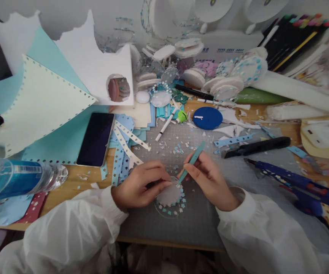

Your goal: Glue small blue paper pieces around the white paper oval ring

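Observation:
A round white disc lies low on the grey cutting mat, bordered by small blue and white paper stars and a thin clear rim. With thumb and fingers closed, my left hand pinches at the disc's upper left edge; its fingertips cover that part. My right hand grips teal tweezers, pointing down to the disc's upper right edge. Whether a star sits between the tips is too small to tell. Loose star cut-outs are scattered on the mat beyond both hands.
To the left are a phone, punched paper strips and a water bottle. A blue oval lid, a black cutter and a blue glue gun lie right. Stacked decorated discs stand behind.

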`<state>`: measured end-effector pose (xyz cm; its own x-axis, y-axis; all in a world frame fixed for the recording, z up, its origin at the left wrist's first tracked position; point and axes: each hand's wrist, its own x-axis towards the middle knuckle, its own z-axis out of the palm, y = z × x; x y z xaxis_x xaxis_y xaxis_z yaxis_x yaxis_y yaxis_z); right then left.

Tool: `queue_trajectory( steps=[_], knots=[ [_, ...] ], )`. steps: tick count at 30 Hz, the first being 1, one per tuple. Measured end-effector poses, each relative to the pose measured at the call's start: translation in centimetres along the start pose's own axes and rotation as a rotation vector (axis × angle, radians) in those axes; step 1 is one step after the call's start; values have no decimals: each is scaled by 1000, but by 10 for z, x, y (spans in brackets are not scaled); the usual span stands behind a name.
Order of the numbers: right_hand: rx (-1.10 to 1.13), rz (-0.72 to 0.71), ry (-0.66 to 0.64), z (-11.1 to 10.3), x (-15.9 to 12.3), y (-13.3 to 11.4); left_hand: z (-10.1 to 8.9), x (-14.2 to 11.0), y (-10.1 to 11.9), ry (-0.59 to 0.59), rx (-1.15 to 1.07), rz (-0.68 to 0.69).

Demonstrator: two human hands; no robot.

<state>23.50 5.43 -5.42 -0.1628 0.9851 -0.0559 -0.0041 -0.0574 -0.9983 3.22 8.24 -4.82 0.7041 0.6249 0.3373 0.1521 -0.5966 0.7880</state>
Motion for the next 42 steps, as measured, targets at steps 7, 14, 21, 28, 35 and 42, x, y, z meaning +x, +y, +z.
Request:
queue_trajectory(
  steps=[7, 14, 21, 28, 35, 42],
  knots=[
    [54, 5, 67, -1, 0, 2, 0, 0, -1, 4, -19, -1],
    [31, 9, 70, 0, 0, 2, 1, -1, -2, -1, -14, -17],
    [35, -214, 399, -16, 8, -1, 0, -2, -2, 27, -32, -33],
    [-68, -380, 611, -29, 16, -12, 0, -2, -1, -1, -10, -34],
    [-298, -292, 385, -27, 13, -5, 0, -2, 1, -25, 39, -13],
    [-407, -347, 310, -24, 13, 0, 0, -1, 4, 110, 48, -88]
  ],
)
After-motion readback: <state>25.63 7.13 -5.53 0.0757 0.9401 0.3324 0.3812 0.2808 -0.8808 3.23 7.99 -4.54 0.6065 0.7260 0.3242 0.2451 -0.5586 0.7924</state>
